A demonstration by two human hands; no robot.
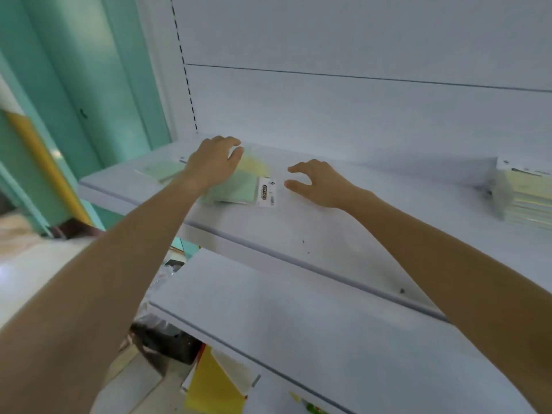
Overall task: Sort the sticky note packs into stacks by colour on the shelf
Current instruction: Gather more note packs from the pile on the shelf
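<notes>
Item: flat pale-green sticky note pack in clear wrap with white header card [236,189], centre-left of frame on the white shelf board [298,228], long axis running left-right, header end toward the right hand [319,185]. Right hand just beside that end, fingers spread wide, empty. Left hand [213,162] lies over the pack's left part, near a pale-yellow pack [255,165]; whether it grips, cannot tell.

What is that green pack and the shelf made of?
The green pack looks like pale green paper sealed in clear, glossy plastic wrap, with a white printed card strip at one end; the picture is blurry, so that is a guess. The shelf looks like smooth, matte, white-painted metal or board with a grey front edge.
</notes>
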